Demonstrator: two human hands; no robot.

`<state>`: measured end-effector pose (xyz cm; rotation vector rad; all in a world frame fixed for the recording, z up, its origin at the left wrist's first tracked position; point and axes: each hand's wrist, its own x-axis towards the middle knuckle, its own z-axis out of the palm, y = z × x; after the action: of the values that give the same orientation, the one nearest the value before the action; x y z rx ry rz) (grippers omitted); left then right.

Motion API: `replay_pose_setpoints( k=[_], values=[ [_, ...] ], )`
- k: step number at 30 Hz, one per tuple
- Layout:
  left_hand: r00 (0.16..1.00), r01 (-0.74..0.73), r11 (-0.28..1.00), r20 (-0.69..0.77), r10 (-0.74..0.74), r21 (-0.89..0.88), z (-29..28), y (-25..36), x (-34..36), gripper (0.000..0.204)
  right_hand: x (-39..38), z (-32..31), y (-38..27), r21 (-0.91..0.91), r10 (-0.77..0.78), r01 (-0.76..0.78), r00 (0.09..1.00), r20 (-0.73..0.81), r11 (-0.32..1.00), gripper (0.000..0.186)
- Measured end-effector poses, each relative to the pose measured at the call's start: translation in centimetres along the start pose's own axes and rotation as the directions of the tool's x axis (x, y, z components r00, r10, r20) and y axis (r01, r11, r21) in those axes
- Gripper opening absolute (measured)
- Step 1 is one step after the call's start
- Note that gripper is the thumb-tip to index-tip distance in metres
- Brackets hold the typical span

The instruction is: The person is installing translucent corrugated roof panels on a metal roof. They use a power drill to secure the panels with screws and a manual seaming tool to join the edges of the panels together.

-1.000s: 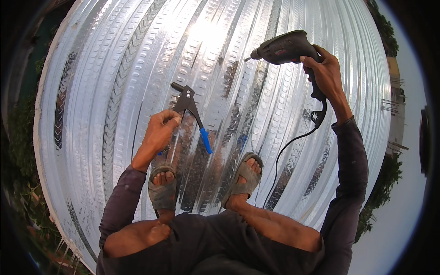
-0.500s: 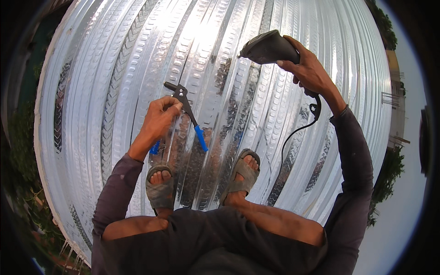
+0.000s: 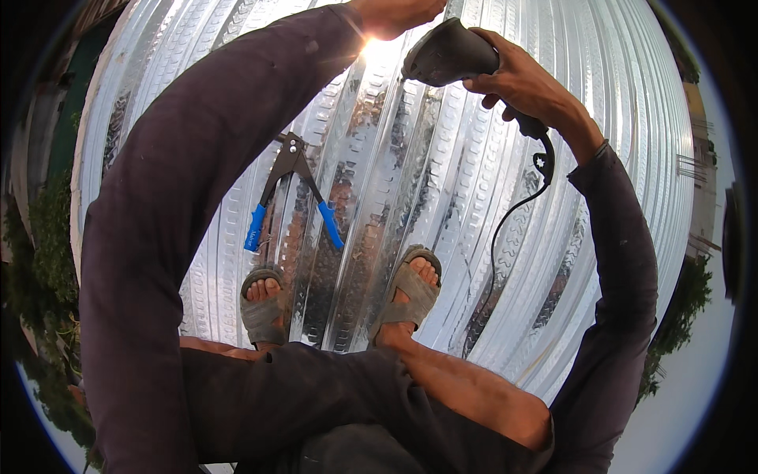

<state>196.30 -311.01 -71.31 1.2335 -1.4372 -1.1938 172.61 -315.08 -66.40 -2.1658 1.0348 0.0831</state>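
In my right hand (image 3: 525, 83) is a black corded drill (image 3: 452, 57), its body held out over the shiny metal roofing. The fingers wrap around its grip, and the cord trails down from it. My left hand (image 3: 399, 14) reaches to the upper edge of the view, just left of the drill. Its fingers are mostly cut off there. A black hand riveter (image 3: 289, 158) with blue handle grips lies on the metal, handles spread toward my feet. My left sleeve passes close by its head and partly covers it.
Ribbed, embossed metal sheeting (image 3: 466, 182) curves away underfoot. My sandalled left foot (image 3: 264, 304) and right foot (image 3: 410, 292) stand on it. The black cord (image 3: 496, 245) runs down past my right foot. Trees (image 3: 679, 308) and sky show beyond the right edge.
My left hand has let go of the hand riveter and swung up to the far edge. The riveter now lies with its handles apart. The drill has shifted slightly up and left.
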Motion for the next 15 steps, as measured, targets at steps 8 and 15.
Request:
replay_pose_setpoints(
  k=[8,15],
  values=[
    [0.967,0.123,0.982,-0.239,-0.087,0.142,0.1,-4.4,0.9,0.03,-1.4,-0.2,-0.3,-0.003,0.083,-0.084,0.991,-0.106,0.996,0.068],
    [0.923,0.31,0.922,-0.306,-0.234,0.231,-2.8,-11.8,-1.8,0.026,-0.9,0.0,-1.6,0.058,0.155,-0.15,0.982,-0.107,0.987,0.068]
  ],
)
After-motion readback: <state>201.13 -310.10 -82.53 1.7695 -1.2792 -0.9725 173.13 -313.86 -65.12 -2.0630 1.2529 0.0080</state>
